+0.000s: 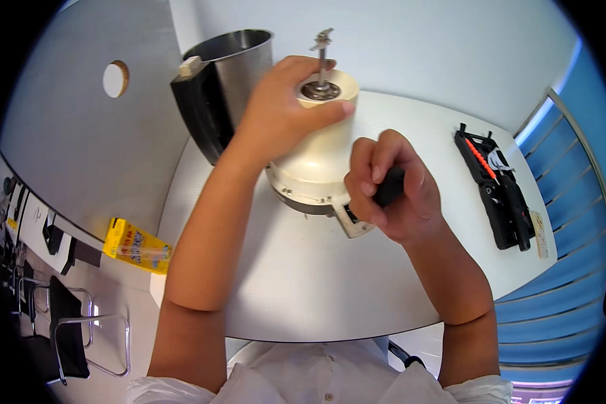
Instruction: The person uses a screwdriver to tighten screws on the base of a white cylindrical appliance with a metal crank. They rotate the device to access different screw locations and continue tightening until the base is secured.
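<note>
A cream soymilk-maker head [313, 158] stands upside down on the white table, its metal shaft and blade [322, 42] pointing up. My left hand [283, 108] is wrapped round its narrow upper part, thumb at the near side and fingers behind. Low on the right side, a small cream bracket [349, 223] juts out from the dark-edged lower rim. Beside that, my right hand [404, 192] is closed round a black tool handle [389, 187], shaped like a screwdriver's. The tool's shaft and tip are hidden, so whether it touches the rim cannot be told.
Left of the machine stands a steel jug [249, 71] with a black handle. An open black tool case [495, 192] holding an orange strip lies on the right, beside a pale strip [539, 234]. A yellow package [138, 246] lies at the left edge; a grey panel [81, 87] rises there.
</note>
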Demonstrator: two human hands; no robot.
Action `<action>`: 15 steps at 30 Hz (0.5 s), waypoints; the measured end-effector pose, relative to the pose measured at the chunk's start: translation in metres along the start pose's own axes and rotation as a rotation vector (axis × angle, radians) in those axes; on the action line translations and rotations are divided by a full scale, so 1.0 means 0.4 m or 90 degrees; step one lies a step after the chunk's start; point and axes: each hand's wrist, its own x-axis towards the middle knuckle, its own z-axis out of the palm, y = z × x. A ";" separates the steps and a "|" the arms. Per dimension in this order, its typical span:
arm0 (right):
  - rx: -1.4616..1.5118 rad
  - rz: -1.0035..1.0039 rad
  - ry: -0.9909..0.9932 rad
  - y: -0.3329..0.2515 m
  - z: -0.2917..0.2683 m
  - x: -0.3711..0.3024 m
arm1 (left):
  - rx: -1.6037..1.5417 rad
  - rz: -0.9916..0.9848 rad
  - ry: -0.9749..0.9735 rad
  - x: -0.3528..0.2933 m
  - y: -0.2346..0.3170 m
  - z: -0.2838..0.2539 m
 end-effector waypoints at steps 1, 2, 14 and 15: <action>-0.001 -0.007 0.020 0.005 0.004 -0.001 | -0.002 0.000 0.008 -0.002 0.000 0.002; -0.023 -0.002 0.029 0.006 0.008 -0.002 | 0.014 0.007 0.007 -0.002 0.000 0.000; 0.047 0.038 -0.003 0.012 0.008 -0.019 | 0.038 0.039 -0.002 -0.006 0.002 -0.002; 0.045 0.037 0.033 0.016 0.015 -0.022 | 0.079 0.070 0.009 -0.005 0.001 0.002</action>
